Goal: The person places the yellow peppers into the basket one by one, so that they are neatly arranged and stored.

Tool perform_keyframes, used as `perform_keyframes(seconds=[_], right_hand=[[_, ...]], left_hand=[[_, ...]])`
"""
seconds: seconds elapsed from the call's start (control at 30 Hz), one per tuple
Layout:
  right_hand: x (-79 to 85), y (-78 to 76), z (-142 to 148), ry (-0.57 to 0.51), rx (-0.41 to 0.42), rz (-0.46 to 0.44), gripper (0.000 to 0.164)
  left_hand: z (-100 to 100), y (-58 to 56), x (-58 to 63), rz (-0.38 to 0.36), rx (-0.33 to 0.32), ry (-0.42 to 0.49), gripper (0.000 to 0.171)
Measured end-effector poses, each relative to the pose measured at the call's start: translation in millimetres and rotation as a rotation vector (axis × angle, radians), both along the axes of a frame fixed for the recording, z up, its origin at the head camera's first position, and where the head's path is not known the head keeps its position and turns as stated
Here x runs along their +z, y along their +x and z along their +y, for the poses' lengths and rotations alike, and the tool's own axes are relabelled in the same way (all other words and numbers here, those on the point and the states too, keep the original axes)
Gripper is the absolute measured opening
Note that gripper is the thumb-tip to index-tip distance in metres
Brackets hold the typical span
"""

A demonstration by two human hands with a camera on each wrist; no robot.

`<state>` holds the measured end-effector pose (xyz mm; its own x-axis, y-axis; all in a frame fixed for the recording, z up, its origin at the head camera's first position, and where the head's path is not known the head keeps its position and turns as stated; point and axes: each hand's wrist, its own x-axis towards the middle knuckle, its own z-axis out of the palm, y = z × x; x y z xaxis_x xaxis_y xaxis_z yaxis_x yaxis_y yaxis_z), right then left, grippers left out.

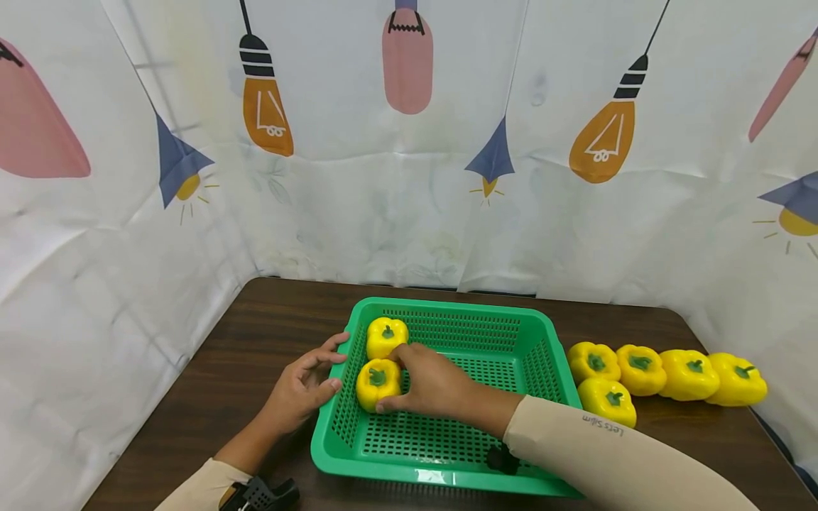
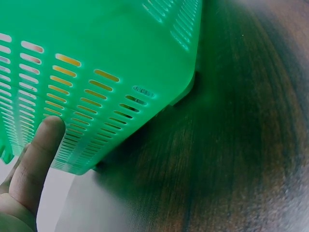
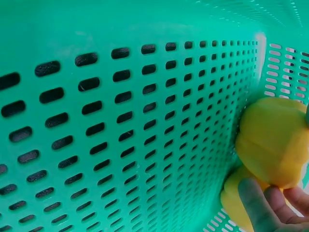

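Observation:
My right hand [image 1: 434, 383] reaches into a green plastic basket [image 1: 441, 475] and grips a yellow bell pepper [image 1: 378, 383] by its sides, thumb on the near side and fingers on the far side. This pepper [image 3: 273, 140] stands stem up against the basket's left wall. Just behind it is a second yellow bell pepper [image 1: 385, 335], partly hidden by the fingers in the right wrist view. At the basket's left side is my left hand [image 1: 297, 390], its loosely extended fingers along the rim. One finger [image 2: 41, 150] shows against the slotted outer wall in the left wrist view.
Right of the basket, several yellow bell peppers [image 1: 689, 375] form a row on the dark wooden table [image 1: 211, 404], with another pepper [image 1: 607, 402] in front, close to the right forearm. A white printed curtain [image 1: 383, 213] hangs behind the table and along its sides.

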<state>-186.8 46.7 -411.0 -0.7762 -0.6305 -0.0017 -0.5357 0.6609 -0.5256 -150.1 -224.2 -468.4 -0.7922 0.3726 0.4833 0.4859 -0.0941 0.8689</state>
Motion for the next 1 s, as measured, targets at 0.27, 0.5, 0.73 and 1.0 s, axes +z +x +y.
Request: perform_keyframes(seconds=[0.27, 0.5, 0.73, 1.0], right_hand=[[21.0, 3.0, 11, 0.052, -0.014, -0.014, 0.078], [53.5, -2.2, 41, 0.057, -0.093, -0.013, 0.069], [70.3, -2.9, 78, 0.056, -0.151, 0.033, 0.062], [80.2, 0.6, 133, 0.055, -0.166, 0.114, 0.062]], left_hand=[[0, -0.5, -2.3, 0.008, 0.000, -0.001, 0.033], [-2, -1.8, -3.5, 0.019, 0.009, 0.002, 0.033], [-3, -1.0, -3.0, 0.019, 0.011, -0.010, 0.033], [-2, -0.9, 0.4, 0.023, 0.022, -0.024, 0.034]])
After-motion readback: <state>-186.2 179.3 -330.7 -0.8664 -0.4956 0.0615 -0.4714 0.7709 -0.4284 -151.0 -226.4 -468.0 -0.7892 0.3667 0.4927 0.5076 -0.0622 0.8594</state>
